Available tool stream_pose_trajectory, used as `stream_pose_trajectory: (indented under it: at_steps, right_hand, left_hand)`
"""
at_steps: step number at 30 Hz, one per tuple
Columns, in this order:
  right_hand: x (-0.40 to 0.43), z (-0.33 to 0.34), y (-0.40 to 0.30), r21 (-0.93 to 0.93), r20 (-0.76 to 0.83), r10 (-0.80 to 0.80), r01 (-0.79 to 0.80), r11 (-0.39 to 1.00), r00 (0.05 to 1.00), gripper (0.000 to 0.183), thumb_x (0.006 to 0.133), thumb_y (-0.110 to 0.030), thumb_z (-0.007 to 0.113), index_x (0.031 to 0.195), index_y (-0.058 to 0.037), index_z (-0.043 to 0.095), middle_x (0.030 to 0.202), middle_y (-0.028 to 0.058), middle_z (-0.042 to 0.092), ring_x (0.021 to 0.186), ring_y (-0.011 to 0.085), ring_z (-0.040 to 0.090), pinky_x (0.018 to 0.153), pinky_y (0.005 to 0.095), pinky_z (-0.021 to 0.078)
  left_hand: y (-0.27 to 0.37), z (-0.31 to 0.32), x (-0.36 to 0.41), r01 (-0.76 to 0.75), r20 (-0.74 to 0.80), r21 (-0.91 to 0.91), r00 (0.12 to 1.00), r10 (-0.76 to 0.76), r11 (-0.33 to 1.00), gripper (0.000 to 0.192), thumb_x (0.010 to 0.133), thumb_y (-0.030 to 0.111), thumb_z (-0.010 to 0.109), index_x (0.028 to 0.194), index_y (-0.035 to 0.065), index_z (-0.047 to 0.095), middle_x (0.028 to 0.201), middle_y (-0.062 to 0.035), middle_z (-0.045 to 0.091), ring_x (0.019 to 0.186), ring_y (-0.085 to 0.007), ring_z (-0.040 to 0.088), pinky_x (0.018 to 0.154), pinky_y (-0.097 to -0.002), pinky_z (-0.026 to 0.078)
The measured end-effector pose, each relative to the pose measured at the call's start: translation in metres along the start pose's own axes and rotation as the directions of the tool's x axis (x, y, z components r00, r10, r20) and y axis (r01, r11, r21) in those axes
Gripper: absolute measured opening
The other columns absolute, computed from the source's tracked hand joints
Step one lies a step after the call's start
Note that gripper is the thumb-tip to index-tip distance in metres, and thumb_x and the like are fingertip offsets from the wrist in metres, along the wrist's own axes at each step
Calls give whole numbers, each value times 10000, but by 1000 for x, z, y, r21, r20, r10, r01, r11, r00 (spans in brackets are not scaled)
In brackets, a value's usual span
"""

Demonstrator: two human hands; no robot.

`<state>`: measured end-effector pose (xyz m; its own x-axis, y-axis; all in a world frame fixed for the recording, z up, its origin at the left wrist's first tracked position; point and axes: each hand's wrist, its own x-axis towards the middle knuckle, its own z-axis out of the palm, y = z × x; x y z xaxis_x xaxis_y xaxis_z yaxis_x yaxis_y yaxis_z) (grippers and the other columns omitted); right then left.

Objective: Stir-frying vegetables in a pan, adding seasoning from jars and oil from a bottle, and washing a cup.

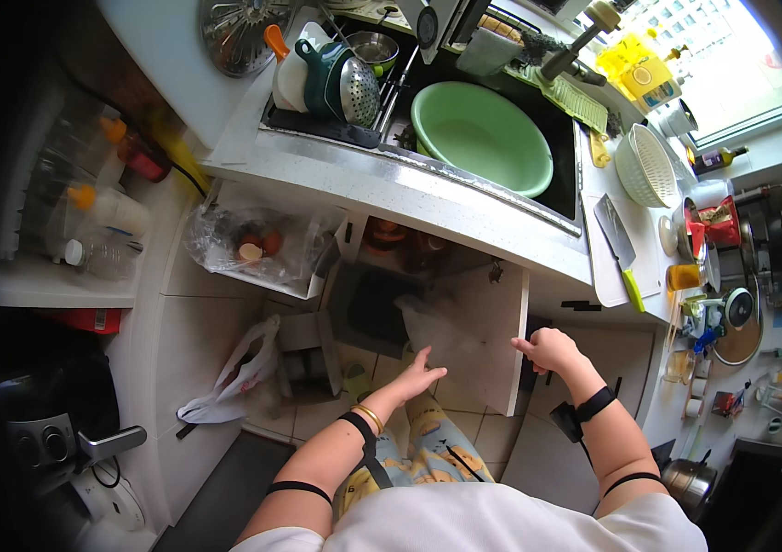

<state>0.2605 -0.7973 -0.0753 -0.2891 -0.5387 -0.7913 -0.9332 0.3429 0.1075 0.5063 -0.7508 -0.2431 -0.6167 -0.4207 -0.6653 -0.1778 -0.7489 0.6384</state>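
Observation:
My right hand (553, 350) is at the free edge of an open white cabinet door (463, 345), its fingers curled against that edge. Below the sink, my left hand (418, 381) reaches forward with fingers spread and nothing in it. Just beyond its fingertips, a translucent plastic bag (432, 321) shows against the door's inner side. A small metal hook (495, 270) sits near the top of the door. Inside the cabinet, reddish-brown bottles (422, 248) stand in shadow, partly hidden by the counter.
Left of the cabinet, an open bin lined with clear plastic (294, 255) holds eggshells (251, 252). A white plastic bag (239, 372) hangs below. The sink holds a green basin (480, 138). On the counter, a green-handled cleaver (615, 234) lies on a white cutting board (604, 279).

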Motion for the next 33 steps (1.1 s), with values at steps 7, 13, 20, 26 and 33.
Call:
stream_pose_trajectory:
  at_steps: [7,13,20,26,33]
  right_hand:
    - [4,65,-2,506,124,-69,-3,863,990,463,968,-365,479,966,89,566,759,162,665,624,209,684,583,295,546]
    - [21,64,-74,885,263,-280,-115,451,923,428,978,-360,444,1098,42,527,861,168,664,714,235,688,627,293,553]
    - [66,35,-157,979,202,-413,-196,58,888,454,1002,-417,341,1110,-15,521,1085,174,630,946,253,649,799,327,509]
    - [76,32,-157,998,-57,-488,60,-11,871,452,963,-377,484,1220,-5,476,1193,197,568,925,282,662,772,369,538]
    - [60,54,-45,856,-132,-388,303,420,912,308,931,-279,528,1073,-13,591,902,91,662,711,172,661,613,301,508]
  left_hand:
    - [-3,-11,-20,-7,-54,148,998,15,989,872,840,386,631,1477,56,135,1488,-286,201,1399,-352,215,1105,-405,246]
    - [19,-41,-46,-78,-267,18,960,80,997,713,901,374,571,1433,14,260,1443,-246,330,1358,-300,314,1090,-359,271]
    - [76,-98,-45,-171,-435,-182,897,77,968,810,884,624,435,1464,104,212,1476,-94,296,1323,-341,314,1060,-493,263]
    - [134,-118,-24,-285,-397,-427,912,105,858,1059,809,656,531,1457,-44,73,1465,-231,239,1320,-420,302,1098,-484,255]
    - [112,-146,-5,-382,-471,-589,878,81,712,829,850,574,543,1356,-44,323,1308,-163,419,1218,-287,432,1098,-446,268]
